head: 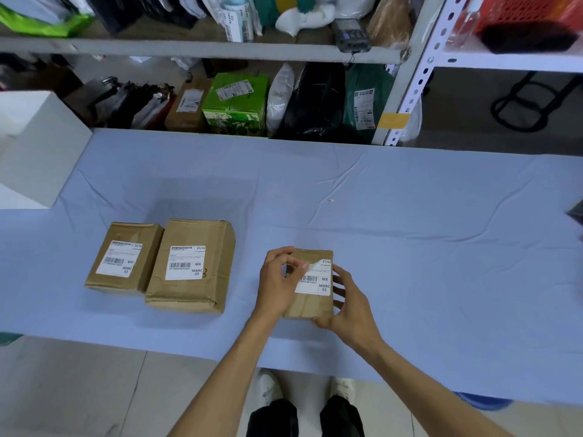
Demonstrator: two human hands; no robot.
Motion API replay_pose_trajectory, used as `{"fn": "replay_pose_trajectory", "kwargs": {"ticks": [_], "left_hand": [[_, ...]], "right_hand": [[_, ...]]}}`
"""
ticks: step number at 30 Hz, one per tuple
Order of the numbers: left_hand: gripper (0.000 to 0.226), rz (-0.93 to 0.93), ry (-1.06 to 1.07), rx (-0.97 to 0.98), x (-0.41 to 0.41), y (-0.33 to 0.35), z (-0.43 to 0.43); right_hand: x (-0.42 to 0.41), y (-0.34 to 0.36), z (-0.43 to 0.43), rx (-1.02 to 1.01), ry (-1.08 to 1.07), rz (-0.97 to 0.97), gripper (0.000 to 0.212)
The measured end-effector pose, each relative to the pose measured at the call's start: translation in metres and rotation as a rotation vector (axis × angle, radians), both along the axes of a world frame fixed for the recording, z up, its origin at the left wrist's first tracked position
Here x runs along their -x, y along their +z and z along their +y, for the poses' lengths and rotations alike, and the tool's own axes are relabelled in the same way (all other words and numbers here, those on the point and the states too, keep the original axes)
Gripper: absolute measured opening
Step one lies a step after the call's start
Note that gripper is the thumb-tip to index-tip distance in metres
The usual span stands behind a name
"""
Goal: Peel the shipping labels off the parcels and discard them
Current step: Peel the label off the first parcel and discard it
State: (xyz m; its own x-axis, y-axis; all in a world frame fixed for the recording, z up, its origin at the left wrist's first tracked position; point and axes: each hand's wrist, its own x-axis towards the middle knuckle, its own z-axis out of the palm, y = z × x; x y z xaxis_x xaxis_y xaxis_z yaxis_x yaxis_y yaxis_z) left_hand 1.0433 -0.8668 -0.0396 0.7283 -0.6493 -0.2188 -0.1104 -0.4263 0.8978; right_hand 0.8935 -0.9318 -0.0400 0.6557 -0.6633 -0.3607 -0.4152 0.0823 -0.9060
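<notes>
A small brown parcel (pixel 310 305) stands near the front edge of the blue-covered table (pixel 410 247). Its white shipping label (pixel 315 283) has its top-left corner lifted. My left hand (pixel 277 283) pinches that lifted corner between thumb and fingers. My right hand (pixel 345 305) clasps the parcel's right side and lower corner. To the left lie two more brown parcels: a smaller one (pixel 121 260) with its label (pixel 119 258) flat on top, and a bigger one (pixel 192 266) whose label (pixel 186 263) is also fully stuck down.
A white box (pixel 34 143) stands at the table's left end. Behind the table, metal shelving (pixel 407 80) holds bags, a green carton (pixel 235 104) and other parcels. A dark object (pixel 575 212) pokes in at the right edge. My shoes show below the table's front edge.
</notes>
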Motion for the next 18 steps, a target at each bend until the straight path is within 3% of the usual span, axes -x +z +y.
{"fn": "replay_pose_trajectory", "kwargs": {"ticks": [18], "left_hand": [[0.011, 0.069, 0.007, 0.011, 0.003, 0.0051, 0.0005]], "right_hand": [[0.0039, -0.0036, -0.0044, -0.046, 0.0, -0.026, 0.098]]}}
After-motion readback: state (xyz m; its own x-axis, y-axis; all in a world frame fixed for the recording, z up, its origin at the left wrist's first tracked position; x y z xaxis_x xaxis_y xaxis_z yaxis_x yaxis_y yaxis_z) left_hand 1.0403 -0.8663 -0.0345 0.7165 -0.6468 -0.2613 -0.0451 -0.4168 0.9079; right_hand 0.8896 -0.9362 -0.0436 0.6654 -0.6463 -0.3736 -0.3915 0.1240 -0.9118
